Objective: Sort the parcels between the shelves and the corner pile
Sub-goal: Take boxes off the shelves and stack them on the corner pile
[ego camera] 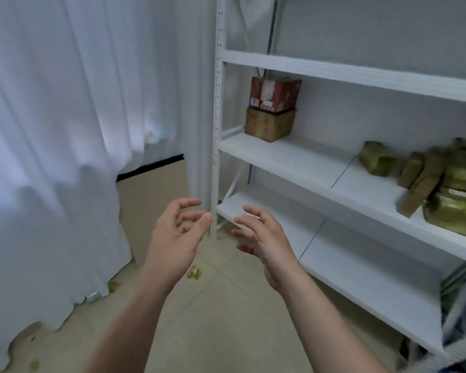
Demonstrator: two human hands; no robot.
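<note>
At 12 o'clock on the middle shelf (280,160), a red printed box (275,94) squarely atop a brown cardboard box (269,125); at 3 o'clock on the same board, a jumbled heap of olive-gold wrapped parcels (441,179). All well apart from both hands, up beyond the fingertips. At centre, left hand (176,232) and right hand (261,235), palms facing, fingers loosely curled, holding nothing. At 9 o'clock a white curtain (51,130), a beige panel (152,205) beside it; at 6 o'clock a pale tiled floor (213,319) with small gold scraps (194,273); at 2 o'clock white metal shelving (361,74).
</note>
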